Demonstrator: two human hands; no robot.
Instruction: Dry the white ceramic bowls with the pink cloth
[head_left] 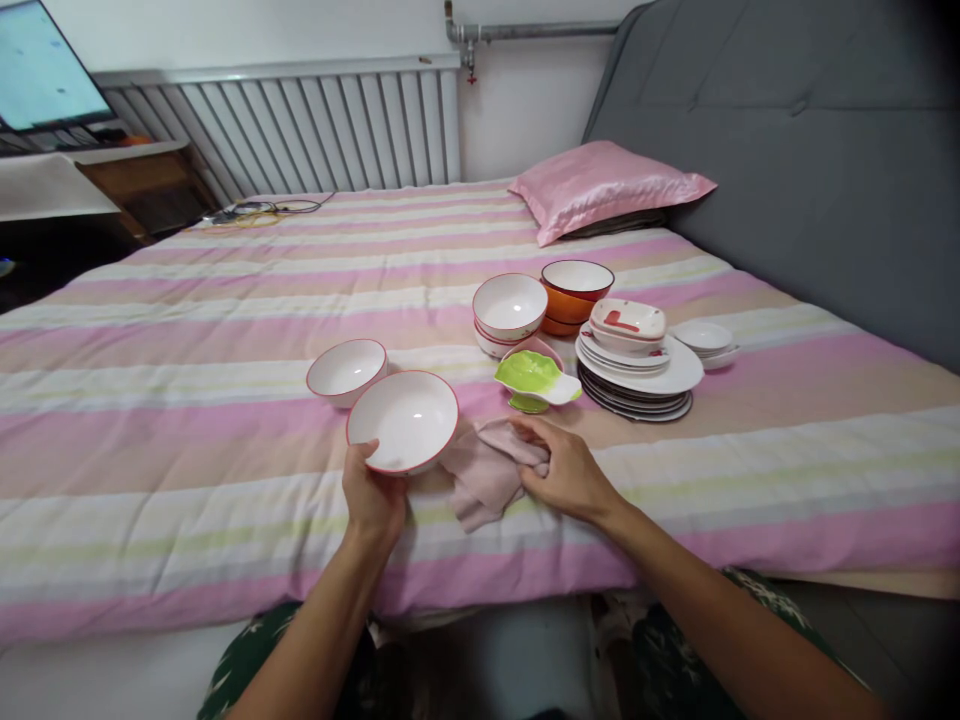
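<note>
My left hand (pixel 373 495) grips the near rim of a white bowl with a red edge (pixel 405 420), thumb inside and fingers beneath. The bowl is tilted toward me. Just behind it, to the left, another white bowl (pixel 347 372) rests on the bed. Bunched in my closed right hand (pixel 564 465) is a pale pink cloth (pixel 487 475), its loose end hanging toward the bowl. Beyond that hand lies a green leaf-shaped dish (pixel 532 374). White red-rimmed bowls (pixel 510 306) stand stacked farther back.
Orange bowls (pixel 574 300) are stacked behind the green dish. To the right stand piled plates (pixel 682 368) topped by a rectangular dish (pixel 628 320), with small white dishes (pixel 703 337) beside them. A pink pillow (pixel 607 185) leans near the grey headboard (pixel 787 170). Cables (pixel 270 208) lie at the far left.
</note>
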